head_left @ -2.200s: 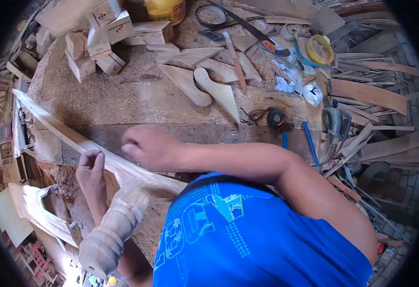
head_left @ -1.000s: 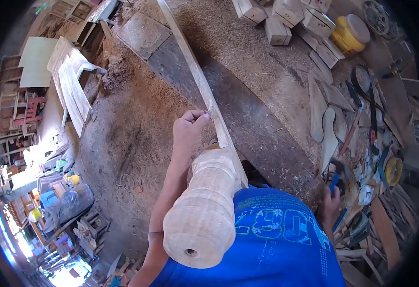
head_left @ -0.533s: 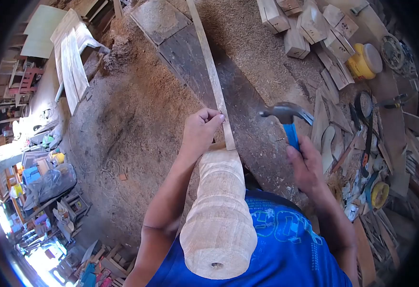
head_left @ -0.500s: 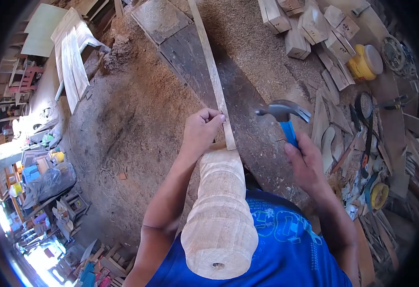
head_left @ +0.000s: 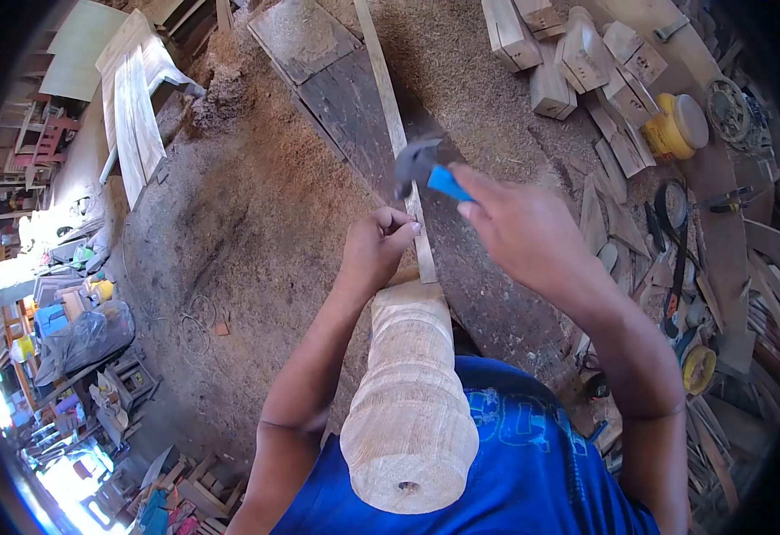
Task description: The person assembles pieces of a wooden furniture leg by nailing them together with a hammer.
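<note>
My right hand [head_left: 519, 227] is closed around the blue handle of a claw hammer [head_left: 417, 165], whose blurred head is over a long, thin wooden strip [head_left: 381, 76]. Just below it, my left hand [head_left: 377, 250] is closed, thumb and forefinger pinched at the strip's left edge. Whatever is between those fingertips is too small to make out. The strip's near end meets the far end of a turned wooden post [head_left: 408, 383]. Rounded and ridged, this post lies lengthwise before my blue shirt, a hole showing in its near end.
A dark wooden plank [head_left: 345, 107] lies beneath the strip on the sawdust-covered floor. Cut wood blocks [head_left: 546, 85] and a yellow container [head_left: 675, 127] are at upper right. Offcuts and tools crowd the right side. A plastic bag [head_left: 96, 334] sits among clutter at left.
My right hand has swung the hammer up and left, from beside the strip to over it, near my left hand. My left hand keeps its pinch at nearly the same spot.
</note>
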`<move>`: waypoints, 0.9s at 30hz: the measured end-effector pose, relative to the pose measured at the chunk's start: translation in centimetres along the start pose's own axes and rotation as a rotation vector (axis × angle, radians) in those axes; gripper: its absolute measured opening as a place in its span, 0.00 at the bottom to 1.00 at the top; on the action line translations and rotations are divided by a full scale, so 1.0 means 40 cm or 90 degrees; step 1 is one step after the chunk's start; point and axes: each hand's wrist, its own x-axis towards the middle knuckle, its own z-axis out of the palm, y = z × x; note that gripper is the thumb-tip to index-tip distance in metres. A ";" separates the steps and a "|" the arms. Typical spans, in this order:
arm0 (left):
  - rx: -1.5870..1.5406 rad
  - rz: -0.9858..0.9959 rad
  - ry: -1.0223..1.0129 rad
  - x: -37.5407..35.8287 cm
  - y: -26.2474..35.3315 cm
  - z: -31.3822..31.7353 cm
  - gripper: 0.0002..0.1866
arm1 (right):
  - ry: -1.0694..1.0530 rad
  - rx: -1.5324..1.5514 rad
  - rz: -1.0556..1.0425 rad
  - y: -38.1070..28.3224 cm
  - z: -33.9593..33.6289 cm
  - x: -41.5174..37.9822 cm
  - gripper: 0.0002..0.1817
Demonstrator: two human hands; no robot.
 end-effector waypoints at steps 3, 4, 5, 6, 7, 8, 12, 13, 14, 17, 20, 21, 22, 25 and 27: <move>-0.034 -0.017 -0.019 0.004 -0.014 -0.003 0.10 | -0.190 -0.152 -0.020 -0.007 -0.012 0.020 0.21; -0.046 -0.020 -0.035 0.004 -0.016 -0.004 0.10 | -0.131 -0.116 -0.030 -0.014 -0.016 0.025 0.20; -0.048 -0.022 -0.033 0.003 -0.016 -0.005 0.10 | -0.072 -0.080 -0.041 -0.021 -0.020 0.030 0.18; -0.025 -0.004 -0.033 0.002 -0.008 -0.008 0.10 | -0.075 -0.080 -0.042 -0.030 -0.026 0.036 0.18; -0.001 0.013 -0.032 0.000 -0.005 -0.010 0.10 | -0.045 -0.051 -0.014 -0.040 -0.033 0.042 0.20; -0.001 0.013 -0.032 -0.001 -0.005 -0.010 0.10 | -0.015 -0.022 0.014 -0.045 -0.036 0.046 0.21; 0.023 0.003 -0.030 -0.001 -0.001 -0.010 0.10 | -0.237 -0.176 0.029 -0.027 -0.034 0.043 0.21; 0.040 -0.005 -0.028 -0.001 -0.002 -0.008 0.10 | -0.210 -0.157 0.040 -0.028 -0.034 0.044 0.20; 0.039 -0.006 -0.029 -0.001 -0.001 -0.007 0.10 | -0.185 -0.138 0.049 -0.028 -0.033 0.045 0.20; 0.005 0.004 -0.042 -0.003 0.001 -0.008 0.10 | 0.020 -0.038 -0.014 -0.041 -0.047 0.050 0.15; 0.033 0.014 -0.039 -0.002 0.008 -0.009 0.10 | -0.153 -0.164 0.021 -0.012 -0.024 0.040 0.19; 0.018 -0.020 -0.036 -0.006 0.011 -0.009 0.10 | -0.151 -0.165 0.018 -0.013 -0.024 0.038 0.19; 0.005 -0.052 -0.037 -0.004 0.013 -0.009 0.10 | -0.176 -0.174 0.022 -0.014 -0.022 0.033 0.19; 0.012 0.000 -0.037 -0.004 0.008 -0.009 0.10 | -0.097 -0.097 0.004 -0.031 -0.035 0.042 0.17; 0.001 -0.003 -0.039 -0.008 0.005 -0.006 0.10 | 0.016 -0.009 -0.009 -0.035 -0.037 0.039 0.17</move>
